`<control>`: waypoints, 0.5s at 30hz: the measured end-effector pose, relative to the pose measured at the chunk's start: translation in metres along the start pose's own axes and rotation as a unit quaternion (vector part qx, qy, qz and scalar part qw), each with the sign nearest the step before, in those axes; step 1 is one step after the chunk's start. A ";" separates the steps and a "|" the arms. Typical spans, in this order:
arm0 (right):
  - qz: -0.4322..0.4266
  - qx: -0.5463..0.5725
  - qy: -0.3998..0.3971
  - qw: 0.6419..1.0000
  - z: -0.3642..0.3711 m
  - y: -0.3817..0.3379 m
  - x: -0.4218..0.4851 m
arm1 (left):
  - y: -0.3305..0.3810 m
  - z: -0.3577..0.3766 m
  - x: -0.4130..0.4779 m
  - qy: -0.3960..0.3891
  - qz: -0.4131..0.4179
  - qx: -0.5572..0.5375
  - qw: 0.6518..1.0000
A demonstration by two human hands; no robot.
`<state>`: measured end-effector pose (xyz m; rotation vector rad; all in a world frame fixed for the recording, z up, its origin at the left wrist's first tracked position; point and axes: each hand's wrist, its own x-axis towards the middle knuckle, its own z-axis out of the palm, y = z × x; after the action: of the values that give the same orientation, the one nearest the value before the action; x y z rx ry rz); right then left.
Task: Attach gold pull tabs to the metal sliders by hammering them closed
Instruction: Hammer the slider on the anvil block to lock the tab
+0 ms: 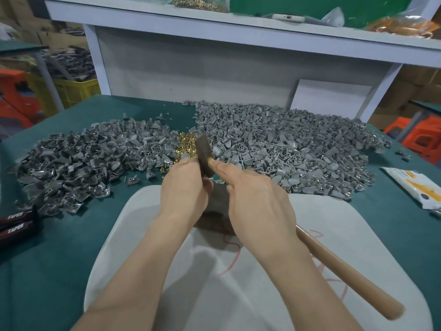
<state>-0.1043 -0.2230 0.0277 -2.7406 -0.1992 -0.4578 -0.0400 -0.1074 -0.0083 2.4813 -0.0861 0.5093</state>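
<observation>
Green desk [71, 259] under a white shelf [214, 27], crates and stools blurred behind. On desk a white pad [322, 235], and mid-pad a dark block [216, 204] serving as anvil; ref point for everything below.

Left of block and further back: darker heap of metal sliders [71, 163]. Right of block and further back: bigger, paler heap [286, 144]. Straight behind block, btwn the two heaps: small pile of gold pull tabs [185, 144]. Far right of block, a white packet [415, 185]; far left, black tubes [14, 223] marked TAPER.

Right hand [255, 199] over block's right side, fingers clamped on hammer [334, 259] handle just below the head, index laid straight along it. Hammer head up above and behind block, handle end pointing back toward the person.

Left hand [183, 187] at block's left edge, back to camera, fingers curled down toward block top. Prob. steadying a slider w/ tab there, but piece hidden; can't tell if pinched on anything.

Progress, as a judgement: mid-batch. Hundreds of sliders in both heaps, and can't tell which heap is the finished one, tabs too small to spot on them. Gold pile far smaller than either heap. Plenty left to do; current piece apparently set for a blow.
</observation>
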 end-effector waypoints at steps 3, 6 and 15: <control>0.002 0.008 -0.008 1.000 0.002 -0.001 0.001 | 0.002 0.002 0.000 0.010 -0.011 -0.003 1.000; -0.002 0.010 -0.001 1.000 0.004 -0.002 0.002 | 0.001 0.003 0.000 0.020 -0.014 -0.014 1.000; 0.011 0.020 0.032 0.999 0.020 0.015 0.011 | 0.000 0.004 0.000 0.023 -0.014 -0.045 0.999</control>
<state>-0.0854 -0.2289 0.0090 -2.6814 -0.1601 -0.5289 -0.0391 -0.1097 -0.0114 2.3792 -0.0533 0.5392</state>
